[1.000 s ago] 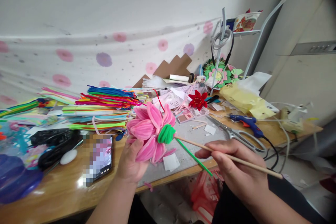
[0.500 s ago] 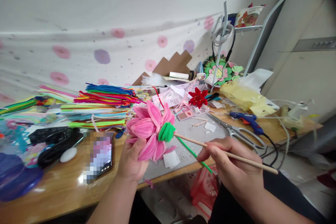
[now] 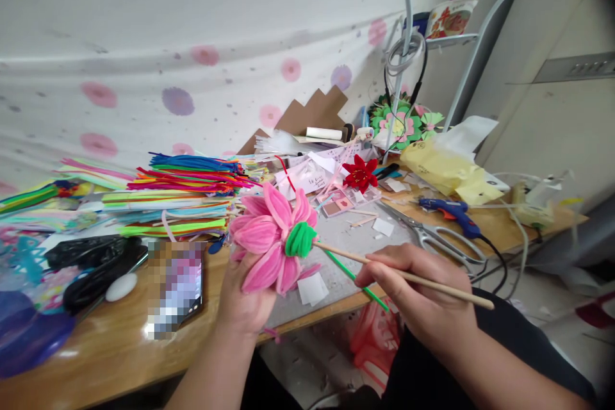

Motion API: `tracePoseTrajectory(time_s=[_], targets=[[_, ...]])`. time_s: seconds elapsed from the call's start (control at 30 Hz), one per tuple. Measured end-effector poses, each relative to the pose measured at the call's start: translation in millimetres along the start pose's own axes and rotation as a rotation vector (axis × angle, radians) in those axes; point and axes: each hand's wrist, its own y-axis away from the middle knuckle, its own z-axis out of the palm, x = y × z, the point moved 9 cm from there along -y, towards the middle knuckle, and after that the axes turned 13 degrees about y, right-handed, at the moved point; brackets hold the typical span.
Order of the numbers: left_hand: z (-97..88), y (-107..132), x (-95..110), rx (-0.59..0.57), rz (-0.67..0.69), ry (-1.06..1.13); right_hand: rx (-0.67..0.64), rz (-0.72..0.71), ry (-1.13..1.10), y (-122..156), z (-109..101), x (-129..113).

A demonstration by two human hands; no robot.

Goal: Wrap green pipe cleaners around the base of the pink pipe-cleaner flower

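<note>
My left hand (image 3: 250, 291) grips a large pink pipe-cleaner flower (image 3: 263, 230) from below, its fingers partly hidden behind the petals. The flower is tilted so that its wound green base (image 3: 300, 239) faces right. A thin wooden stick (image 3: 432, 282) is pinched between the thumb and fingers of my right hand (image 3: 418, 285). The stick's tip meets the green base; whether it goes inside I cannot tell. Beyond the stick, a green pipe cleaner (image 3: 358, 282) slants over the grey mat's front edge. White paper squares (image 3: 312, 288) lie just below the petals.
Scissors (image 3: 442, 243) and a blue glue gun (image 3: 449, 210) with its cord lie at the right. A red flower (image 3: 360, 173) sits farther back. Pipe-cleaner bundles (image 3: 177, 195) and a phone (image 3: 180, 288) occupy the left of the table (image 3: 110, 346). A metal rack (image 3: 454, 41) stands behind.
The view has shifted slightly. My right hand and the stick have moved a little left towards the flower, while my left hand keeps its hold on the flower.
</note>
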Motion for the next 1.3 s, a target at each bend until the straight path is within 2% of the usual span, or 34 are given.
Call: tracePoseTrajectory(time_s=[0.17,0.43,0.63,0.9,1.0,1.1,1.2,1.27,1.3], targets=[[10.9,2.7,0.0,-0.048,-0.001,-0.022,0.029,0.177,-0.078,9.7,10.1,15.4],[12.6,4.7,5.0,-0.042,0.021,-0.002,0.028,0.330,-0.401,21.3,32.5,33.0],[13.7,5.6,7.4,-0.067,0.033,0.036,0.063,0.374,-0.484,24.9,41.8,40.1],[5.6,4.7,12.1,-0.019,0.056,-0.012,0.064,0.435,-0.607,27.7,60.1,44.2],[2.9,-2.5,29.2,-0.003,0.142,-0.047,-0.038,0.421,-0.763,20.7,63.8,47.0],[2.8,-13.8,54.2,-0.006,0.222,-0.120,-0.121,0.394,-0.821,10.4,53.8,54.5],[13.2,-24.4,65.2,-0.070,0.159,-0.270,-0.269,0.351,-0.489,6.0,52.0,57.9],[25.3,-28.7,64.1,-0.134,0.068,-0.367,-0.468,0.314,-0.280,13.5,69.1,51.6],[32.4,-29.9,61.7,-0.173,0.012,-0.403,-0.549,0.303,-0.246,19.6,79.2,46.9]])
